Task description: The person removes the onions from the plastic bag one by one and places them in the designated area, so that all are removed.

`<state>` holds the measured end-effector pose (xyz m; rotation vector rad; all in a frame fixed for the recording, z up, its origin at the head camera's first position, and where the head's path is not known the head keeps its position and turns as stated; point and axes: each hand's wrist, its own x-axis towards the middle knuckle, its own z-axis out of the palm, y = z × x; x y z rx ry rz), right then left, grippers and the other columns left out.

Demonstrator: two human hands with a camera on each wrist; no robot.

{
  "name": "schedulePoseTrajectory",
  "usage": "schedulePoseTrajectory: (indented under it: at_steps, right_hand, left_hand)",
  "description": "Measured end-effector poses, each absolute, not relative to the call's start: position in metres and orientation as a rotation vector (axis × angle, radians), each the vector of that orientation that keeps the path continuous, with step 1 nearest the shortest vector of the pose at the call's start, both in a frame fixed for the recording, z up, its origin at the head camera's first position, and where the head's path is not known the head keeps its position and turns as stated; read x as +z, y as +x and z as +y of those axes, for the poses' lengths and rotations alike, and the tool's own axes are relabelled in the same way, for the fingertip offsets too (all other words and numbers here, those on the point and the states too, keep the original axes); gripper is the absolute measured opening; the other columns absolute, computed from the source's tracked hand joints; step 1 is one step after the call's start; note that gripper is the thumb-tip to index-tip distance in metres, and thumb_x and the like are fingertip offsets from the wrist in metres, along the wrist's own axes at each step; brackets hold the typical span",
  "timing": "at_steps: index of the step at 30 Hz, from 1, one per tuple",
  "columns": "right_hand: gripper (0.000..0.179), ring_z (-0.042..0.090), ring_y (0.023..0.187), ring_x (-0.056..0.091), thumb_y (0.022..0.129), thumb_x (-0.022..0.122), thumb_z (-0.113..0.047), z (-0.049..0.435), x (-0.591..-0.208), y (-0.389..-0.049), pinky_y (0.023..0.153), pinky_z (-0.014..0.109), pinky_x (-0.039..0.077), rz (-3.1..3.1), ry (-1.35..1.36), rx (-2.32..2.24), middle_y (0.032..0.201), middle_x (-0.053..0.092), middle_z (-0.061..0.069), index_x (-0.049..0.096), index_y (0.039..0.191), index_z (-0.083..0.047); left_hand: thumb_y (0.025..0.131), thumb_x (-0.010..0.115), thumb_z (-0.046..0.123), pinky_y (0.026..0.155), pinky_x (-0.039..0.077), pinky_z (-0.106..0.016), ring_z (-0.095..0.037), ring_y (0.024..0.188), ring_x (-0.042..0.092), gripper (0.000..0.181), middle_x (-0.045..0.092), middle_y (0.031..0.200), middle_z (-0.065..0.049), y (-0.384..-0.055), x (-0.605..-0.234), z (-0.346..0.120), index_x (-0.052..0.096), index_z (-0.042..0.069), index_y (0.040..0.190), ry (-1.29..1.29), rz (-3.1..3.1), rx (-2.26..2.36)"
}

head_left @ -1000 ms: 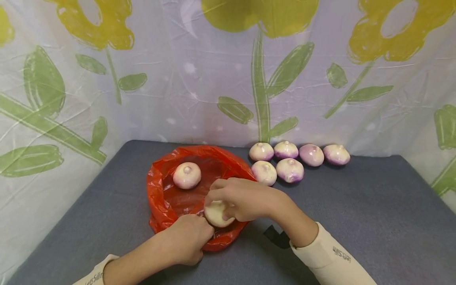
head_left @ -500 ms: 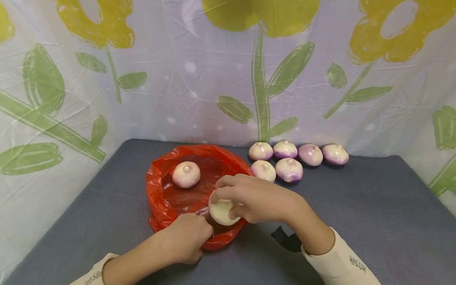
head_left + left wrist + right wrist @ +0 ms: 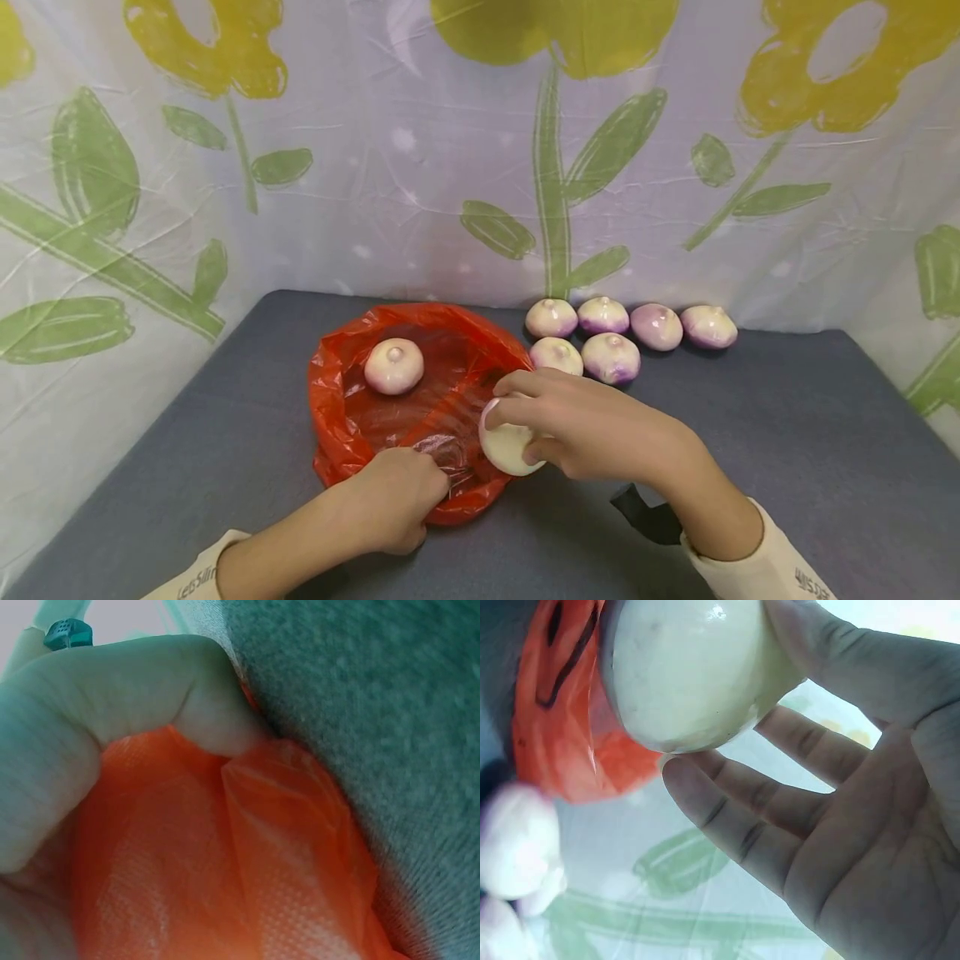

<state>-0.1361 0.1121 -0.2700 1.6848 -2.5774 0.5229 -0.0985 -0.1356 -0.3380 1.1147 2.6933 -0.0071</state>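
A red plastic bag (image 3: pixel 333 408) lies with its mouth spread wide on the left of the table. Inside it sits one glossy white-and-purple turnip (image 3: pixel 394 367). My left hand (image 3: pixel 393 496) grips the bag's near rim, and the left wrist view shows the bunched red film (image 3: pixel 292 847) under the thumb. With thumb and fingertips my right hand (image 3: pixel 592 421) holds another turnip (image 3: pixel 512 446) above the bag's right rim. Its smooth pale underside fills the top of the right wrist view, while the palm stays off it.
Several more turnips (image 3: pixel 611 358) stand in two rows at the back, right of the bag. A dark strap (image 3: pixel 648 515) hangs below my right wrist. Behind the grey table (image 3: pixel 750 433) hangs a flower-print cloth (image 3: pixel 360 167).
My right hand has drawn the turnip rightward, from over the bag's opening to its right rim. The left hand and the turnip in the bag have stayed in place.
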Motion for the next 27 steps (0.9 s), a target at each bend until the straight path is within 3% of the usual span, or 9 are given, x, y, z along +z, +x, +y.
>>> schedulePoseTrajectory:
  at_steps: [10, 18, 27]
  right_hand:
    - [0.051, 0.008, 0.095, 0.054, 0.072, 0.080, 0.006, 0.148, -0.273, -0.137, 0.080, 0.026, 0.047, -2.654, 1.577, 0.532, 0.112, 0.057, -0.011, 0.067, 0.113, -0.021]
    - [0.047, 0.007, 0.098, 0.055, 0.076, 0.078, 0.006, 0.168, -0.276, -0.146, 0.081, 0.027, 0.049, -2.705, 1.517, 0.565, 0.113, 0.058, -0.010, 0.068, 0.113, -0.021]
    - [0.051, 0.006, 0.104, 0.054, 0.071, 0.078, 0.011, 0.200, -0.275, -0.164, 0.085, 0.026, 0.045, -2.625, 1.441, 0.584, 0.111, 0.060, -0.011, 0.066, 0.111, -0.019]
  left_hand:
    - [0.067, 0.083, 0.011, 0.058, 0.047, -0.036, -0.011, 0.057, 0.045, 0.020, 0.048, 0.062, 0.008, -0.100, -0.338, -0.134, 0.064, 0.016, 0.073, 1.086, 2.661, -0.016]
    - [0.066, 0.083, 0.012, 0.059, 0.048, -0.037, -0.012, 0.057, 0.046, 0.020, 0.049, 0.063, 0.007, -0.099, -0.339, -0.137, 0.064, 0.015, 0.074, 1.068, 2.679, -0.007]
    - [0.066, 0.083, 0.011, 0.057, 0.047, -0.036, -0.011, 0.057, 0.045, 0.020, 0.048, 0.063, 0.008, -0.100, -0.340, -0.136, 0.065, 0.015, 0.075, 1.091, 2.679, 0.020]
